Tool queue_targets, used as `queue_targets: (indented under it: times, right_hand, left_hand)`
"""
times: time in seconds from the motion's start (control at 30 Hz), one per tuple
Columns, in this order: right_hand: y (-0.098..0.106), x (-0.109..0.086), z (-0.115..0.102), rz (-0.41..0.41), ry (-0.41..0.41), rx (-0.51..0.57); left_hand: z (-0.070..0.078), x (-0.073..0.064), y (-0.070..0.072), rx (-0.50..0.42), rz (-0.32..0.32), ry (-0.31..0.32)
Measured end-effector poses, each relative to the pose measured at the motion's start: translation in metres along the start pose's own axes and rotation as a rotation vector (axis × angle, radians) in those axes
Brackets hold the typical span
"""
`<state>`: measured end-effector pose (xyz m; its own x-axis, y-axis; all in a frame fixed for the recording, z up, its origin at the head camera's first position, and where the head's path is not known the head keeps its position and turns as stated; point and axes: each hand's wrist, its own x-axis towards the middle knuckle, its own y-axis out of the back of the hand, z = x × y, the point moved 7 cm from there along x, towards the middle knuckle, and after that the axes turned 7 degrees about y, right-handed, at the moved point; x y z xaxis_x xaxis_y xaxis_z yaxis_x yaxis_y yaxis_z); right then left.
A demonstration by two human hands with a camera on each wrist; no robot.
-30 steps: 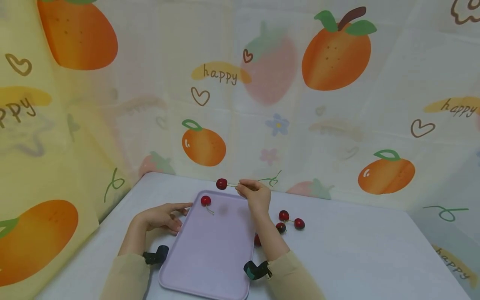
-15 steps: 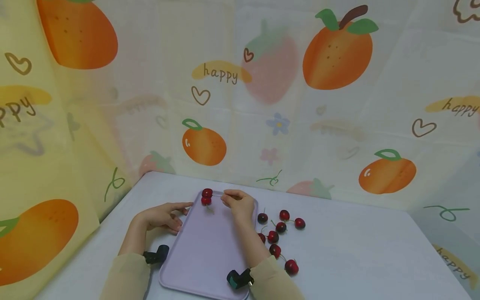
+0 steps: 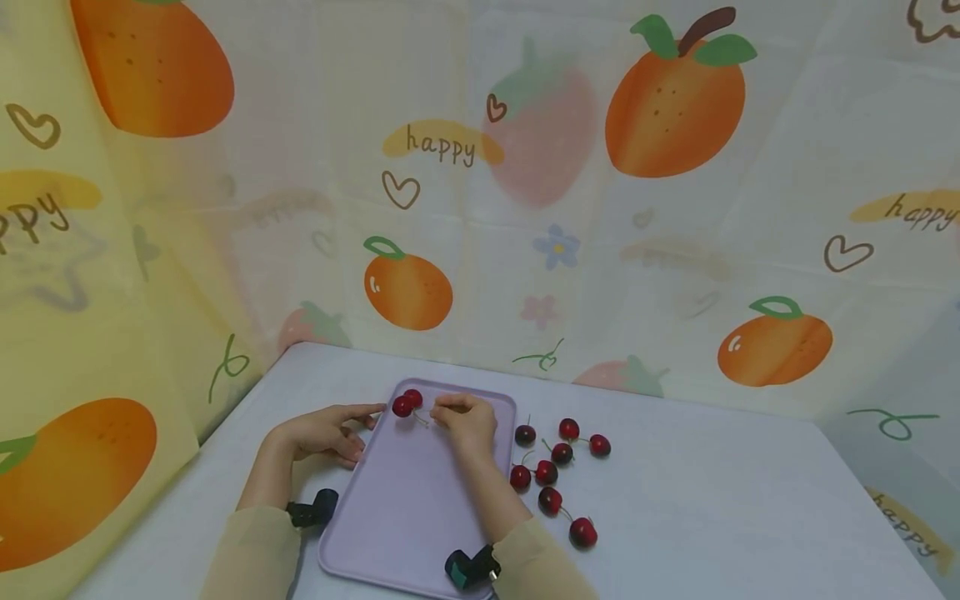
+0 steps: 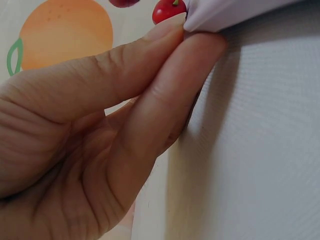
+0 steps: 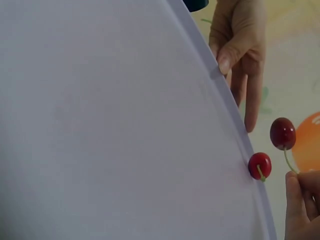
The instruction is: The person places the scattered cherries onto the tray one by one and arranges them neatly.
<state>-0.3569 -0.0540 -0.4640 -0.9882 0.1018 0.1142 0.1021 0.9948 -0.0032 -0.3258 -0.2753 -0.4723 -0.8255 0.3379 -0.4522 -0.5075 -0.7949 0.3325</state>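
My left hand point(image 3: 326, 433) is at the left edge of a lilac tray point(image 3: 420, 508). In the left wrist view its thumb and a finger pinch the rim point(image 4: 212, 16). Over the tray's far part, my right hand point(image 3: 468, 425) holds a cherry by its stem; the right wrist view shows this dark red cherry point(image 5: 283, 133) beyond the fingertips point(image 5: 292, 178). A brighter red cherry point(image 5: 260, 166) lies on the tray by its rim. From the head view the two cherries overlap at the far left corner, so whether they touch is unclear.
Several dark red cherries with stems, among them one nearest the front point(image 3: 582, 533), lie on the white table point(image 3: 712, 508) right of the tray. A fruit-printed cloth point(image 3: 480, 250) hangs behind. Each wrist wears a small black camera point(image 3: 471, 570).
My right hand has moved left and down over the tray, bringing the held cherry from beyond the far rim to beside the other one. My left hand stays put.
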Motion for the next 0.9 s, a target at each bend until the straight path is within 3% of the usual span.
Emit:
queue_targets:
  times: [0.2,0.9]
  right_hand:
    - [0.000,-0.003,0.005,-0.029,-0.003,-0.126]
    - [-0.009,-0.007,0.015,-0.127,-0.030,-0.130]
  left_hand:
    - [0.000,0.000,0.000,0.000,0.007,0.006]
    - [0.000,-0.001,-0.001,-0.008,0.014,0.021]
